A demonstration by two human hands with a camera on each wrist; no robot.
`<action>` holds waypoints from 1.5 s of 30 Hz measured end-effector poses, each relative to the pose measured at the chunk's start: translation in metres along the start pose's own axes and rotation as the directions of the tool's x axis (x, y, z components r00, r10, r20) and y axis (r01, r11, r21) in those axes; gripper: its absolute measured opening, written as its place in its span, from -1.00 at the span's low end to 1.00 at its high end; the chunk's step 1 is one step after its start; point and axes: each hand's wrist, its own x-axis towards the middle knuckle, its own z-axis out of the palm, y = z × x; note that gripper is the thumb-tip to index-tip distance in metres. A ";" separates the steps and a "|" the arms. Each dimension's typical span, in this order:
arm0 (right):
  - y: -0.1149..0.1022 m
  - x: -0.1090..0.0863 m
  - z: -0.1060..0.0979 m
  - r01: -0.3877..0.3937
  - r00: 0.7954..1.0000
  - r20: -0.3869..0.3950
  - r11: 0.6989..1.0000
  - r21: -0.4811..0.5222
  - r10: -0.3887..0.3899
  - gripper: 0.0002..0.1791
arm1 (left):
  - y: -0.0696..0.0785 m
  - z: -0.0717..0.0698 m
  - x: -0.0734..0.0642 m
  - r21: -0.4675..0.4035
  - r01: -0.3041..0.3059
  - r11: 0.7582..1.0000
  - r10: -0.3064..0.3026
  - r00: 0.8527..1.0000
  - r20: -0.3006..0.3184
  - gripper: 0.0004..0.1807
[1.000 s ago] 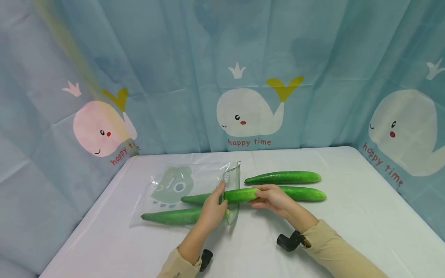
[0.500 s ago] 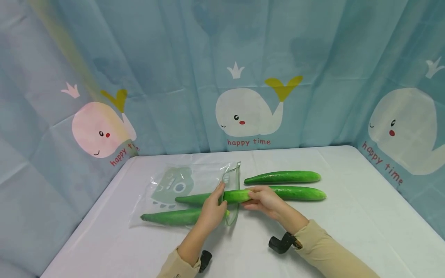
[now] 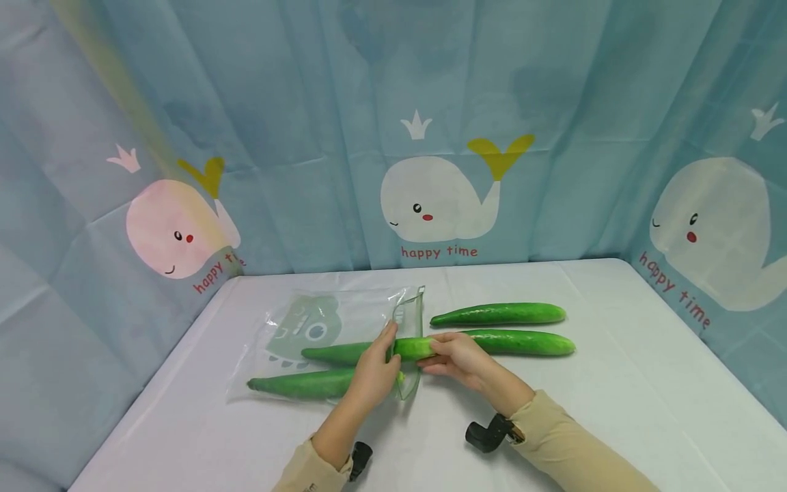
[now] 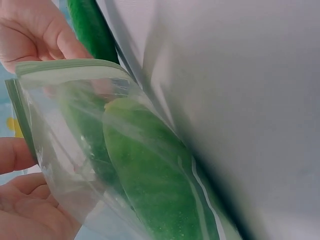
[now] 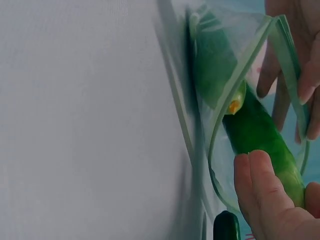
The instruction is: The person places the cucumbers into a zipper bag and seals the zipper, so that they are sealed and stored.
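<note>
A clear zip bag with a green dinosaur print lies on its side, its mouth facing right. Inside it rests one cucumber, also visible through the plastic in the left wrist view. My left hand pinches the upper lip of the bag's mouth between thumb and fingers and holds it apart from the lower lip. My right hand grips the pale end of a second cucumber, whose darker part is inside the bag. In the right wrist view this cucumber passes through the mouth beside the first one.
Two more cucumbers, a rear one and a front one, lie on the white table right of the bag; the right hand partly covers the front one. A blue whale-print curtain hangs along the back and sides.
My right hand has moved left, sliding the cucumber farther into the bag. The left hand keeps its hold on the bag's lip in nearly the same place.
</note>
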 end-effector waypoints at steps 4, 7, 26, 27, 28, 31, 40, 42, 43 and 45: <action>0.003 0.001 0.004 0.004 1.000 0.007 1.000 0.014 -0.004 -0.53 | 0.001 -0.001 -0.001 -0.009 0.000 1.000 0.000 1.000 0.003 -0.39; 0.005 0.003 0.006 0.001 1.000 0.011 1.000 0.021 -0.002 -0.53 | 0.000 -0.002 -0.002 -0.010 -0.004 1.000 0.004 1.000 0.001 -0.39; 0.007 0.010 0.015 -0.033 0.999 0.024 0.998 0.050 0.031 -0.55 | 0.000 -0.002 -0.001 -0.017 0.001 1.000 -0.001 1.000 0.011 -0.39; 0.007 0.011 0.016 -0.035 0.999 0.028 0.998 0.045 0.034 -0.55 | 0.000 -0.003 -0.001 -0.019 0.001 1.000 -0.001 1.000 0.011 -0.39; 0.008 0.012 0.016 -0.035 0.999 0.030 0.999 0.041 0.034 -0.55 | 0.000 -0.003 -0.002 -0.019 0.000 1.000 0.001 1.000 0.010 -0.39; 0.009 0.014 0.018 -0.039 0.999 0.035 0.999 0.034 0.038 -0.55 | -0.001 -0.003 -0.002 -0.023 -0.002 1.000 0.002 1.000 0.010 -0.40; 0.016 0.021 0.026 -0.067 0.997 -0.038 0.997 0.046 0.069 -0.62 | -0.001 -0.002 -0.001 -0.026 0.004 1.000 -0.004 1.000 0.003 -0.39; 0.016 0.021 0.028 -0.076 0.996 -0.045 0.996 0.038 0.078 -0.62 | -0.001 -0.002 -0.001 -0.030 0.010 0.999 -0.010 1.000 0.004 -0.38; 0.016 0.022 0.028 -0.080 0.996 -0.046 0.996 0.033 0.081 -0.61 | 0.000 -0.002 -0.002 -0.031 0.013 0.999 -0.013 1.000 0.005 -0.38; 0.016 0.022 0.029 -0.088 0.995 -0.045 0.996 0.019 0.089 -0.60 | 0.000 -0.002 -0.002 -0.033 0.020 0.999 -0.019 1.000 0.005 -0.38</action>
